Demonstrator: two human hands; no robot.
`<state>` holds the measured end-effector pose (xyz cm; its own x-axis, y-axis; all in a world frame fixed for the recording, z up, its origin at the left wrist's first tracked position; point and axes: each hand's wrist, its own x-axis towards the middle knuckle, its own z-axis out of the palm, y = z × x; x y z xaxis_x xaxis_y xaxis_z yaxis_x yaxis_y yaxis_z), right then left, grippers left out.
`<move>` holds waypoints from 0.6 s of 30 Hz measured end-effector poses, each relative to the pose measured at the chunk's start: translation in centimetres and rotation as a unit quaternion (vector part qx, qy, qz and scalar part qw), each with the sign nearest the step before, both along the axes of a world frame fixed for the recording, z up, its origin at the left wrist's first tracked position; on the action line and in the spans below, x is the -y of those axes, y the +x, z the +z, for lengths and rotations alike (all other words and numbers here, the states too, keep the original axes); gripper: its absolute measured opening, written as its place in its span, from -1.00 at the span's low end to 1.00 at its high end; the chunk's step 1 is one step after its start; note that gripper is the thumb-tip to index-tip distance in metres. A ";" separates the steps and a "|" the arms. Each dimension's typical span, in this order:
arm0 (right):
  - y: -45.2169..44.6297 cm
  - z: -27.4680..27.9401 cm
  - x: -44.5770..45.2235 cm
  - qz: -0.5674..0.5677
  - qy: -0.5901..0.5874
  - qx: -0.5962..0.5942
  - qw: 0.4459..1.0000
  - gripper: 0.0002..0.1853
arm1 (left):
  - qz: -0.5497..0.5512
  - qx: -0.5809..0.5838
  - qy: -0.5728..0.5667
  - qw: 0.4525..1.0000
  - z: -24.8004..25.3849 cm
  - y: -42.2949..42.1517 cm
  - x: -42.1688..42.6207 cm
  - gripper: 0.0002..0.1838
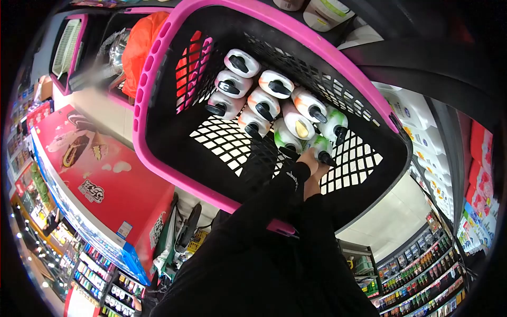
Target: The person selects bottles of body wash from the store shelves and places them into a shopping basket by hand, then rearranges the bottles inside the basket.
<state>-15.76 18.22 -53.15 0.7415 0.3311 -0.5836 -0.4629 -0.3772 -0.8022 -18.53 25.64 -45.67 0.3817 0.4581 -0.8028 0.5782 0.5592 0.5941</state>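
Left hand [307,159], right hand [313,184] at front green-white bottle [320,144]; can't tell if grip closed. Bump could topple close-packed neighbouring bottles [285,137].

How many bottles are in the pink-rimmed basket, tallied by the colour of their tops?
Bottles with black tops: 10
Bottle with a pale yellow top: 1
Total: 11
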 end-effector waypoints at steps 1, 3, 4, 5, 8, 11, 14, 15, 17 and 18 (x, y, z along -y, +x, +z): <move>-0.1 -0.3 0.2 -0.007 0.008 -0.013 1.000 -0.53 | -0.012 -0.004 -0.008 1.000 -0.4 0.1 0.1 -0.66; -0.1 -0.7 0.7 -0.023 0.022 -0.036 0.999 -0.55 | -0.014 -0.001 -0.025 1.000 -0.9 0.1 0.2 -0.64; 0.0 -0.8 1.0 -0.031 0.029 -0.047 0.998 -0.55 | -0.018 -0.004 -0.031 0.999 -1.1 0.2 0.2 -0.63; 0.0 -0.9 1.3 -0.040 0.038 -0.057 0.997 -0.56 | -0.022 -0.007 -0.036 0.999 -1.5 0.3 0.5 -0.61; 0.1 -1.4 1.6 -0.065 0.066 -0.091 0.992 -0.58 | -0.038 -0.005 -0.022 0.999 -2.4 0.2 1.1 -0.57; 0.1 -1.5 2.0 -0.091 0.095 -0.123 0.984 -0.59 | -0.057 -0.004 -0.036 0.998 -2.8 -0.3 1.1 -0.55; 0.5 -1.4 2.4 -0.117 0.126 -0.151 0.974 -0.61 | -0.045 0.014 -0.026 0.999 -2.7 -0.7 1.2 -0.53; 0.7 -1.3 2.5 -0.125 0.136 -0.159 0.970 -0.62 | -0.046 0.016 -0.026 0.998 -2.6 -0.8 1.1 -0.53; 1.3 -1.1 2.5 -0.137 0.160 -0.175 0.962 -0.63 | -0.067 -0.008 -0.041 0.997 -2.8 -0.7 1.0 -0.52; 1.6 -1.0 2.4 -0.135 0.162 -0.173 0.962 -0.63 | -0.075 -0.017 -0.020 0.997 -2.9 -0.7 1.2 -0.53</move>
